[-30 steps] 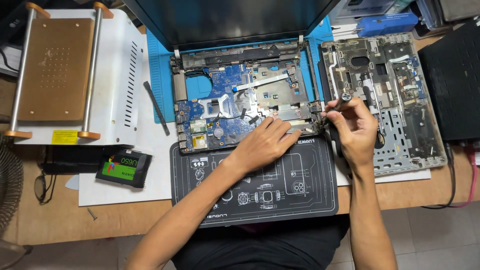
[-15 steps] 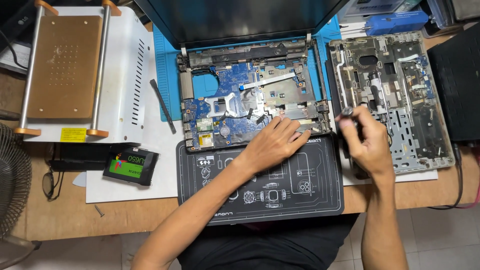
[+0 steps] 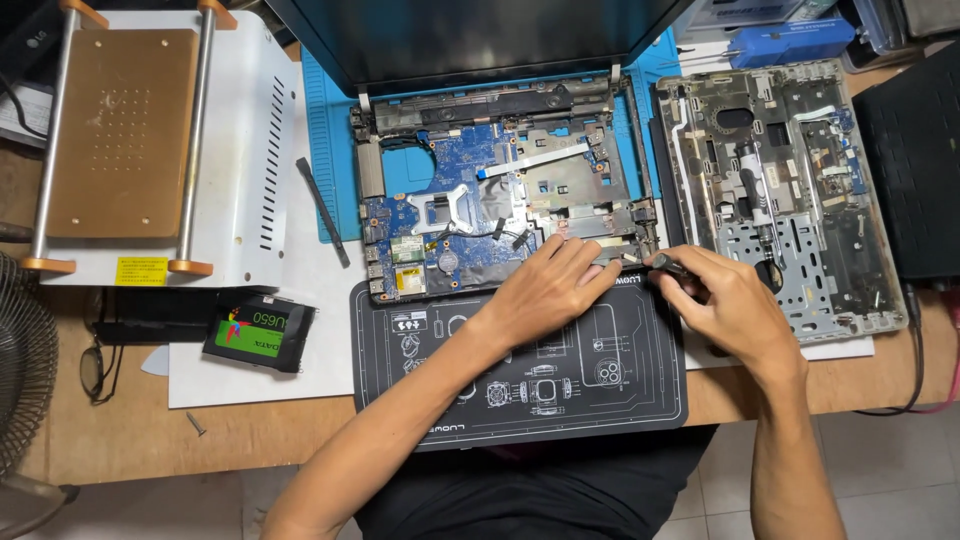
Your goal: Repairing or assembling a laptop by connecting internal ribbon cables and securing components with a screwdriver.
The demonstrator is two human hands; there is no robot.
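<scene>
One black work mat (image 3: 520,370) with white diagrams lies nearest on the worktop (image 3: 250,440). Left of it sits one black drive (image 3: 258,332) bearing a green rectangular label. Left hand (image 3: 548,290) rests flat, fingers together, on the front edge of the opened laptop base (image 3: 470,215). Right hand (image 3: 730,310) is clamped on a dark screwdriver (image 3: 668,264), tip at that edge; half a second earlier it was slightly higher. One removed cover (image 3: 790,190) lies right; one heating plate unit (image 3: 120,140), with a yellow label, far left.
</scene>
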